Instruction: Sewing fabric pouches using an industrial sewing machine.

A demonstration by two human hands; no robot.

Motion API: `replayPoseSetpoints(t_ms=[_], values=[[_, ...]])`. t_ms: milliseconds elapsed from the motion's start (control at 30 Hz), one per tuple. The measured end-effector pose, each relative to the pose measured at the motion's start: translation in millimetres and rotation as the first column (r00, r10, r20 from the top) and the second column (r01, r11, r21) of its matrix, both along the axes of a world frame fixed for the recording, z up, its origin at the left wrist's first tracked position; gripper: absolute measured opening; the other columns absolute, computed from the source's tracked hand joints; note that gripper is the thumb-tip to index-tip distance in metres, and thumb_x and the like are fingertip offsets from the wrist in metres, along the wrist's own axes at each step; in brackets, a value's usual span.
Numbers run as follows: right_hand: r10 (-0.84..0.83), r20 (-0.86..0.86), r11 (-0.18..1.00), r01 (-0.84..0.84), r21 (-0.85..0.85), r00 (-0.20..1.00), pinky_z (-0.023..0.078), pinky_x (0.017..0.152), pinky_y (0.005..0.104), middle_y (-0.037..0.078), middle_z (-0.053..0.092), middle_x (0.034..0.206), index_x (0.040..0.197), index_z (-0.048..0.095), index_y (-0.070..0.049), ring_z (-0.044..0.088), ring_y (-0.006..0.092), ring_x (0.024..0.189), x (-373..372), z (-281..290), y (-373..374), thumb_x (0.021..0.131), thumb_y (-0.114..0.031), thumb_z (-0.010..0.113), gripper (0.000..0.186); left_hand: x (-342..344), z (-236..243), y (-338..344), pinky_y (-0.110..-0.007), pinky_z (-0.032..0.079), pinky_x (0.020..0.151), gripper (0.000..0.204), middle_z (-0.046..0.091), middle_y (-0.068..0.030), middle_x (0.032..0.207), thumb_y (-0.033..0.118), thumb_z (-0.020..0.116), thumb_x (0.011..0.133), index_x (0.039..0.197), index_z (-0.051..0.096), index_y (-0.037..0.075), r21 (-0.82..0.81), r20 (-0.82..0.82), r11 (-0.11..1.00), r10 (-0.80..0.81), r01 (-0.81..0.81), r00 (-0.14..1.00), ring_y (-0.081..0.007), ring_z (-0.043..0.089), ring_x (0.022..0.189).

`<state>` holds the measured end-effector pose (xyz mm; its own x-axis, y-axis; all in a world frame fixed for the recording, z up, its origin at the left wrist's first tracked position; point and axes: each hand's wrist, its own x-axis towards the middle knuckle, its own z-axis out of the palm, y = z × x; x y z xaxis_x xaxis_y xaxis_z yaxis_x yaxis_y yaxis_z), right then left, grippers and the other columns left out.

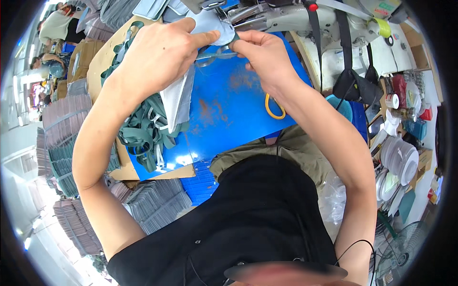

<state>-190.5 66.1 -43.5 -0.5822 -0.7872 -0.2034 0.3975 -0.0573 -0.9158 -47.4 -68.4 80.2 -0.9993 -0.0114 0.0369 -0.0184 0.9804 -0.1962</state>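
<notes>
At the sewing machine [281, 20], my left hand [164, 55] has a finger laid over a light blue fabric piece [206, 23]; its other fingers are partly hidden. My right hand [267, 56] pinches a dark green strip [234, 40] at the right edge of that fabric, close to the metal machine parts. Below my left hand, a pale grey-white fabric piece [179, 97] hangs over a heap of green straps [147, 128]. A yellow scissor handle [275, 113] shows beside my right forearm.
The blue tabletop [229, 107] carries brown smudges. Stacks of folded fabric [67, 119] stand on the left, with more [157, 200] below the table. Black straps [346, 47] hang from the machine on the right. White spools [398, 159] and a fan [403, 252] are farther right.
</notes>
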Motion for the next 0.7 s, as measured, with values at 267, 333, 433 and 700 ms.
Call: replayPoseSetpoints(t_ms=[267, 333, 433, 700], values=[[-0.014, 0.224, 0.997, -0.004, 0.081, 0.974, 0.043, 0.056, 0.0243, 0.002, 0.070, 0.085, 0.102, 0.074, -0.002, 0.063, 0.0085, 0.077, -1, 12, -12, 0.085, -0.012, 0.079, 0.021, -14, 0, 10, -0.042, 0.055, 0.062, 0.043, 0.061, -0.0144, 0.085, 0.006, 0.065, 0.084, 0.126, 0.072, 0.010, -0.108, 0.008, 0.992, 0.062, -0.061, 0.998, -0.0326, 0.068, 0.070], [-0.012, 0.226, 0.996, -0.008, 0.087, 0.974, 0.043, 0.056, 0.0243, 0.002, 0.070, 0.086, 0.102, 0.074, -0.002, 0.063, 0.0086, 0.076, -2, 11, -14, 0.085, -0.013, 0.080, 0.021, -15, -3, 13, -0.042, 0.056, 0.061, 0.043, 0.061, -0.0143, 0.085, 0.007, 0.066, 0.084, 0.126, 0.071, 0.009, -0.116, 0.014, 0.990, 0.087, -0.085, 0.996, -0.0324, 0.068, 0.068], [-0.009, 0.225, 0.996, -0.011, 0.087, 0.974, 0.043, 0.056, 0.0243, 0.002, 0.071, 0.086, 0.102, 0.075, -0.001, 0.063, 0.0088, 0.076, -3, 9, -14, 0.086, -0.015, 0.080, 0.021, -17, -7, 18, -0.042, 0.056, 0.059, 0.043, 0.062, -0.0144, 0.085, 0.008, 0.066, 0.084, 0.127, 0.070, 0.007, -0.113, 0.007, 0.986, 0.123, -0.122, 0.992, -0.0321, 0.068, 0.065], [-0.017, 0.263, 0.999, 0.005, 0.048, 0.965, 0.044, 0.056, 0.0249, 0.002, 0.071, 0.085, 0.102, 0.075, -0.001, 0.063, 0.0084, 0.076, -3, 7, -13, 0.087, -0.017, 0.080, 0.022, -23, -21, 37, -0.043, 0.055, 0.059, 0.045, 0.064, -0.0159, 0.085, 0.011, 0.069, 0.084, 0.128, 0.069, 0.003, -0.051, -0.043, 0.966, 0.251, -0.253, 0.967, -0.0341, 0.068, 0.065]])
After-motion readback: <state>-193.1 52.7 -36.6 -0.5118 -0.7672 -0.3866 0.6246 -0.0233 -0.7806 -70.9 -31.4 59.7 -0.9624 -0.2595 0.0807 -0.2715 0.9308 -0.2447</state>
